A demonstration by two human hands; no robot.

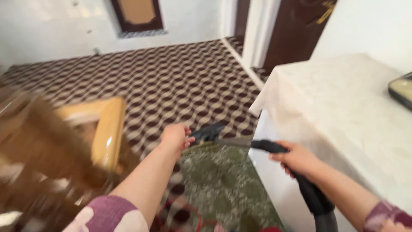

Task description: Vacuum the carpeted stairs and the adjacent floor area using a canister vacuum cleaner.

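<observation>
Both hands were on the vacuum cleaner. Right hand (296,159) was wrapped around the black curved handle (274,147) at the top of the hose, fingers curled under it, firm grasp. Left hand (175,136) was extended forward at the far end of the metal wand (231,141), fingers closed at the dark nozzle head (207,132); whether it actually gripped the nozzle or just pressed on it, cannot tell, too blurred. Wand ran roughly level between the two hands, nozzle end to the left, handle end to the right. Black hose (315,199) dropped from the handle down toward the bottom edge of the frame, just beside the right forearm. Both forearms were bare, with purple patterned sleeves (107,212) pushed up. Below the hands lay a green-grey patterned rug (219,184); beyond it, brown and cream wave-patterned carpet (171,81) covered the floor up to the far wall. To the right, touching the frame edge, stood a white unit covered by a cream cloth (343,107), with a dark-rimmed tray (402,89) at its far right. To the left, a wooden chair (103,129), heavily motion-blurred, tilted. A dark brown door (296,30) stood at the upper right.
</observation>
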